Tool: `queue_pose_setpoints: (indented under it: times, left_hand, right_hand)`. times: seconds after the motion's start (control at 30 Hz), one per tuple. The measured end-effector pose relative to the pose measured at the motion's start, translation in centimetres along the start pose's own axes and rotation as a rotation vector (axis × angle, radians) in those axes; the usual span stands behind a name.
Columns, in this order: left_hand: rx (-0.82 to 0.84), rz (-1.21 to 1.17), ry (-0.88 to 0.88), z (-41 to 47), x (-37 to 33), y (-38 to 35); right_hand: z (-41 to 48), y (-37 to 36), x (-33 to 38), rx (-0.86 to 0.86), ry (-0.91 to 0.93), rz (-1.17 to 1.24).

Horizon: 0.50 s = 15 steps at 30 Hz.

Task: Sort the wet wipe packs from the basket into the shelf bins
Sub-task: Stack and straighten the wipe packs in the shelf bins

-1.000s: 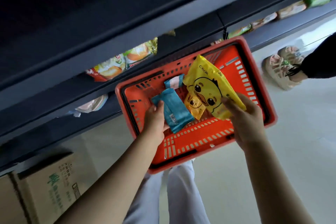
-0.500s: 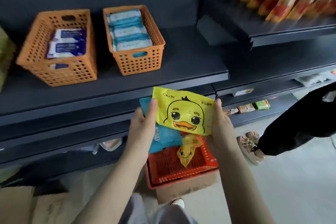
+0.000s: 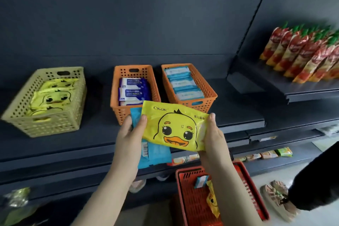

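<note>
Reaching forward with both forearms raised, the person holds the left hand (image 3: 128,139) and right hand (image 3: 214,139) level before the shelf (image 3: 238,115). Two packs are held. Two loose packs (image 3: 212,200) lie in the red basket (image 3: 185,172) below the wrists. Beyond the fingertips stand three bins: a yellow bin (image 3: 45,124), a middle orange bin (image 3: 114,97) and a right orange bin (image 3: 205,86). Left fingers curl behind the blue pack (image 3: 156,154), with the thumb on the yellow duck pack (image 3: 176,126). The right fingers and thumb pinch that pack's other end.

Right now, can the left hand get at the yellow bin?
Probably yes. The yellow bin stands open-topped on the shelf, left of the left hand, with nothing between them. But that hand is full: it grips the blue pack and pinches the duck pack.
</note>
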State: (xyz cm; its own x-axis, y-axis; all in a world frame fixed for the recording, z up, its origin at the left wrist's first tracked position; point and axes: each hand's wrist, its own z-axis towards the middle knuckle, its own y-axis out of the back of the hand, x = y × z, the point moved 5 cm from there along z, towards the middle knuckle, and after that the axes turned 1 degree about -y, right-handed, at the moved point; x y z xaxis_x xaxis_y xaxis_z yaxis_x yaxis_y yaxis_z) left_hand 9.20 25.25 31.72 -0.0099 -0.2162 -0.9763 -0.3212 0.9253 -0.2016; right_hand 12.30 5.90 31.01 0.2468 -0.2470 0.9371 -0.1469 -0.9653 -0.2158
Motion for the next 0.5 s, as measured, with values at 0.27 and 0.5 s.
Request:
queue_pose_setpoints:
  times: [0.27, 0.5]
  left_hand:
    - [-0.110, 0.033, -0.059, 2.2, -3.7, 10.6]
    - [-0.179, 0.150, -0.038, 5.9, -5.6, 15.3]
  right_hand:
    - [-0.4, -10.3, -0.2, -0.118, 0.454, -0.478]
    - [1.7, -18.0, -0.2, 0.066, 0.497, -0.526]
